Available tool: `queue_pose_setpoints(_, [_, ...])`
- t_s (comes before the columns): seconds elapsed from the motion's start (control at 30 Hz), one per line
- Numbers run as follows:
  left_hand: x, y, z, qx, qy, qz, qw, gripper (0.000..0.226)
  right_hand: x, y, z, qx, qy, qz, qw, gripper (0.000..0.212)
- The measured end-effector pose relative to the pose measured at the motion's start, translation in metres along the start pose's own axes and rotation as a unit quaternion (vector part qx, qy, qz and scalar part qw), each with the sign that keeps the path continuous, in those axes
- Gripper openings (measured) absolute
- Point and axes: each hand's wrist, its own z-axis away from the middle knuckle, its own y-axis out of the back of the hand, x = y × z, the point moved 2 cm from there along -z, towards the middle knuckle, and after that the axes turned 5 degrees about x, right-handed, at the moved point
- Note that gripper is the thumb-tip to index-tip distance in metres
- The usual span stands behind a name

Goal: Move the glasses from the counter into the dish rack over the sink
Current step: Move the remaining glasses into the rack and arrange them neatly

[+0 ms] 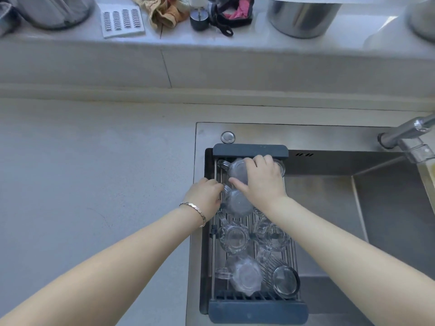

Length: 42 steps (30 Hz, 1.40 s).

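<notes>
A dark blue dish rack [250,150] spans the left end of the steel sink. Several clear glasses stand upside down in it. My right hand [263,182] lies over a handled glass mug [236,170] at the far end of the rack, fingers around its upturned base. Closed on the side of a second upturned glass [236,203], just nearer to me, is my left hand [207,196], with a bracelet at the wrist. Other glasses [235,237] fill the middle and near end of the rack. The counter [94,172] to the left holds no glasses in view.
The sink basin [353,220] opens to the right of the rack, with a tap [409,135] at the far right. A raised ledge behind carries steel pots [303,15], a grater [122,21], cloths [164,10] and a small dark jar [199,18].
</notes>
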Motion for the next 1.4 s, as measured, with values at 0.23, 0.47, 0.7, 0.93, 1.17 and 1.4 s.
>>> queue_pose_setpoints(0.23, [0.003,-0.017,0.032,-0.088,-0.105,-0.083,0.987,0.034,-0.012,-0.018,0.055,-0.141,-0.073,-0.037,0.987,0.074])
queue_pose_setpoints(0.47, [0.004,-0.027,0.04,-0.048,-0.09,-0.064,0.993,0.036,-0.006,-0.022,0.044,-0.16,-0.049,-0.099,0.981,0.075])
queue_pose_setpoints(0.7, [0.008,-0.035,0.044,-0.009,-0.07,-0.064,0.995,0.033,-0.004,-0.021,0.05,-0.159,-0.036,-0.101,0.981,0.077])
queue_pose_setpoints(0.93, [0.008,-0.038,0.04,0.003,-0.08,-0.091,0.993,0.03,-0.008,-0.007,0.097,-0.082,-0.115,-0.192,0.971,0.063])
queue_pose_setpoints(1.17, [0.007,-0.038,0.038,0.001,-0.084,-0.114,0.99,0.028,-0.027,-0.039,0.129,-0.111,-0.044,-0.051,0.992,0.084])
queue_pose_setpoints(1.4, [0.011,-0.039,0.045,0.06,-0.045,-0.035,0.997,0.031,-0.014,-0.039,0.121,-0.032,-0.03,-0.007,0.999,0.07])
